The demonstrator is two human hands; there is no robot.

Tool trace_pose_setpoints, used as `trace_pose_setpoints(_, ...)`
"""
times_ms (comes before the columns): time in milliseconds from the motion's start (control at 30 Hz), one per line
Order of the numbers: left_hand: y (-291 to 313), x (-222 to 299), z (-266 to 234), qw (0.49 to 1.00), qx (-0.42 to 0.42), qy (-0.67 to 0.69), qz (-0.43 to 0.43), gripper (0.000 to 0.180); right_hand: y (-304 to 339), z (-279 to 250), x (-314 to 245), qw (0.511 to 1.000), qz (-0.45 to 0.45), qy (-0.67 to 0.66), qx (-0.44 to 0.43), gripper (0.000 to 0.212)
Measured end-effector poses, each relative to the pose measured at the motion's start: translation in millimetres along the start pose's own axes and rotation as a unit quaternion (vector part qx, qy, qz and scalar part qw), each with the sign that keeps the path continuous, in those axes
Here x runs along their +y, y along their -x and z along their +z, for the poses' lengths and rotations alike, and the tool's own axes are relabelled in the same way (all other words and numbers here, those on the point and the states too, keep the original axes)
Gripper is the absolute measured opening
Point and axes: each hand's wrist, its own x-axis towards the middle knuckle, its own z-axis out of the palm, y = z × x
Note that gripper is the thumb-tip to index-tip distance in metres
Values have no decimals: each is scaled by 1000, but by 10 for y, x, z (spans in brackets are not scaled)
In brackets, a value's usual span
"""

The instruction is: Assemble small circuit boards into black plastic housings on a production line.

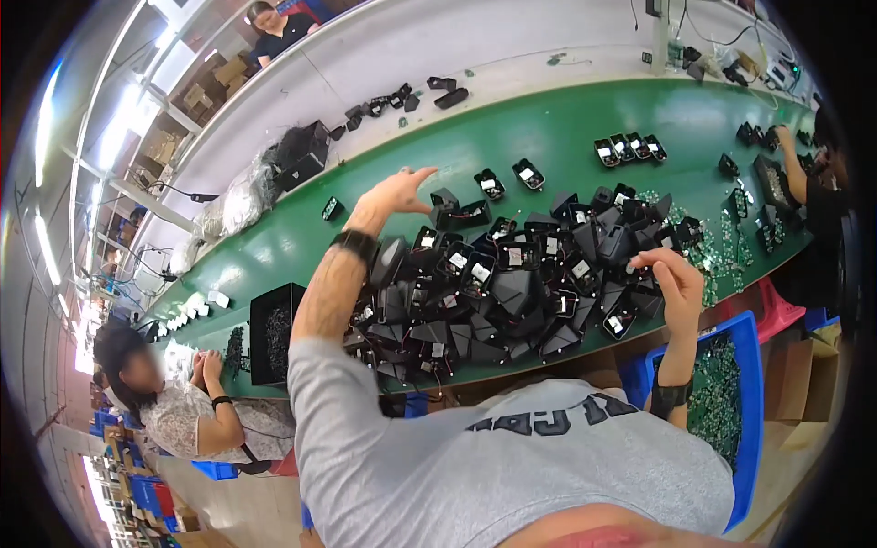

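The left hand [399,192], thumb and fingers spread, is beside a black case [468,216] at the edge of a heap of black cases [516,288] on the green desk [557,137]. The right hand [678,281] is over the heap's right side, perhaps pinching something pale, too small to tell. A blue bin [752,402] holds green circuit boards [715,402].

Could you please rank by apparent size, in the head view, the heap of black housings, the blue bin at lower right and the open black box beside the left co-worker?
1. Heap of black housings
2. Blue bin, partly hidden
3. Open black box
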Motion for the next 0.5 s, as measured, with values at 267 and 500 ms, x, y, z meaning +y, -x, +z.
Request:
trace_pose_setpoints(267, -772, 157, 519, 966, -212, 144, -34, 90, 115, -731, 365, 980, 124, 99, 120, 23)
trace_pose_setpoints(500, -793, 374, 730, 986, -157, 51, -25, 81, -1131, -53, -32, 971, 65, 160, -163, 19)
